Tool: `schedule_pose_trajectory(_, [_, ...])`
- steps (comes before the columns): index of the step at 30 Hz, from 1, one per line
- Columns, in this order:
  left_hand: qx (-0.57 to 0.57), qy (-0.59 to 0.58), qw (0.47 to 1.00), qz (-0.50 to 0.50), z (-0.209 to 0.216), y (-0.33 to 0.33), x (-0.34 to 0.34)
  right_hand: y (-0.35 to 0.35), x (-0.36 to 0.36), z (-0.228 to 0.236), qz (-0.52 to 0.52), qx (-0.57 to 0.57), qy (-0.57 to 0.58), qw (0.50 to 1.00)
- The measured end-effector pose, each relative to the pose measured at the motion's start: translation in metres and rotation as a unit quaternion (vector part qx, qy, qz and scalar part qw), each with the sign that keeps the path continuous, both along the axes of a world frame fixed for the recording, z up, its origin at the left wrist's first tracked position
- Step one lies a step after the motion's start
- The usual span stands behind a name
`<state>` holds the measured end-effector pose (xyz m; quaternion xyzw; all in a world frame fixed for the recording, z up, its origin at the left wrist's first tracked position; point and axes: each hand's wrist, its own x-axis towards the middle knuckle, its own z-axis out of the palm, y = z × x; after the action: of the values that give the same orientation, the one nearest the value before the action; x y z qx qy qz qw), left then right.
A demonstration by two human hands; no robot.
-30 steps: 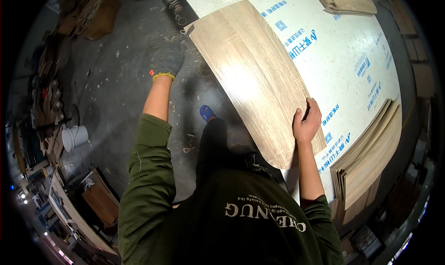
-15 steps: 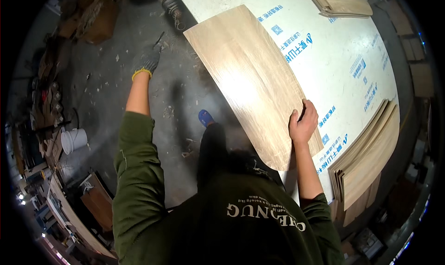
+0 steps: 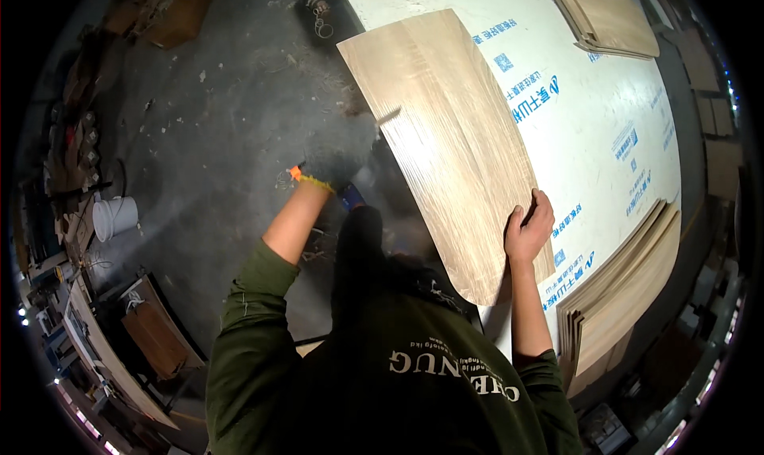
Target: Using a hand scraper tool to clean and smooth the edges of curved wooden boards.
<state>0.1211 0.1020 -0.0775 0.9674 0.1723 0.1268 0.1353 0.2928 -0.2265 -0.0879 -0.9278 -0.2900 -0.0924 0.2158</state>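
A long wood-grain board (image 3: 446,152) with one rounded near corner lies on the white table, its left edge overhanging. My right hand (image 3: 532,228), bare, grips the board's right edge near its lower end, thumb on the top face. My left hand (image 3: 344,159) wears a dark grey glove with a yellow cuff and is smeared by motion. From it sticks out a thin dark tool (image 3: 388,117), a file or blade by its look, though I cannot tell which. Its tip is at the board's left edge.
The white table (image 3: 589,136) bears blue print. A stack of wood-grain boards (image 3: 617,288) lies at its near right, another stack (image 3: 609,17) at the far right. A white bucket (image 3: 115,218) stands on the floor (image 3: 207,136) at left; cardboard (image 3: 179,13) lies far left.
My left hand has swung right and nearer, bringing the thin tool from over the floor to the board's left edge. My right hand keeps its place on the board.
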Motion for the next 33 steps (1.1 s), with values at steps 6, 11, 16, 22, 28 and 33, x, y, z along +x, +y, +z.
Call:
schedule_pose_trajectory(6, [0.069, 0.039, 0.996, 0.042, 0.007, 0.092, 0.030, -0.002, 0.001, -0.002, 0.007, -0.001, 0.002, 1.000])
schedule_pose_trajectory(11, [0.028, 0.091, 0.976, 0.196, 0.000, 0.166, 0.037, 0.003, -0.001, 0.003, 0.015, 0.007, 0.004, 1.000])
schedule_pose_trajectory(16, [0.104, 0.338, 0.934, 0.044, 0.053, 0.107, 0.032, -0.002, 0.001, 0.001, 0.011, -0.007, 0.011, 1.000])
schedule_pose_trajectory(22, [0.292, 0.135, 0.947, 0.006, -0.055, 0.126, 0.002, 0.003, 0.002, -0.001, 0.030, -0.001, 0.013, 0.999])
schedule_pose_trajectory(28, [-0.066, 0.105, 0.974, 0.191, -0.019, 0.171, 0.040, -0.005, 0.002, -0.005, 0.025, -0.007, 0.000, 1.000])
schedule_pose_trajectory(33, [-0.034, -0.203, 0.973, 0.108, -0.066, 0.136, 0.043, -0.001, 0.001, -0.002, 0.027, -0.011, 0.006, 1.000])
